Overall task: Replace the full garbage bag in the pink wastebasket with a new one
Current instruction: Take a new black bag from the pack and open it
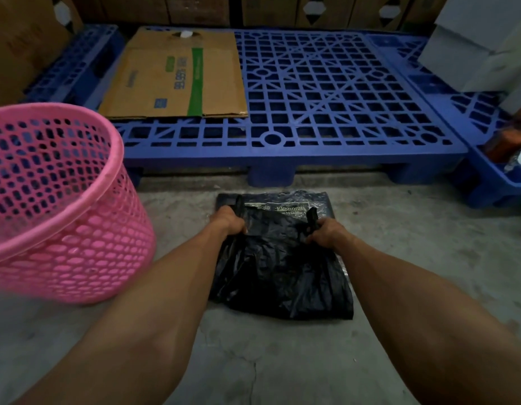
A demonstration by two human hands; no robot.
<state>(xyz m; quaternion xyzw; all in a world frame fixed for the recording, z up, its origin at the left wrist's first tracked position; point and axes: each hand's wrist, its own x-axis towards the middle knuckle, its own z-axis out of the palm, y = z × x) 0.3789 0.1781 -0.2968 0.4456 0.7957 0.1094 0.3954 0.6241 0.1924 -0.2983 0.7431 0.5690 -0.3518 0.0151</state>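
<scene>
The fingertips of both hands are hidden in folds of black plastic, the wastebasket [57, 200] is cut off at the left edge, and the items at the right edge are too blurred to identify. A crumpled black garbage bag [279, 273] is gripped at its two handle loops by the left hand [228, 220] and right hand [326, 232], held apart, over a flat pack of bags [314, 206] on the concrete floor [428, 258]. The pink mesh wastebasket is seen unlined, left of the bag, near a blue pallet [326, 97] bearing flattened cardboard [177, 74].
</scene>
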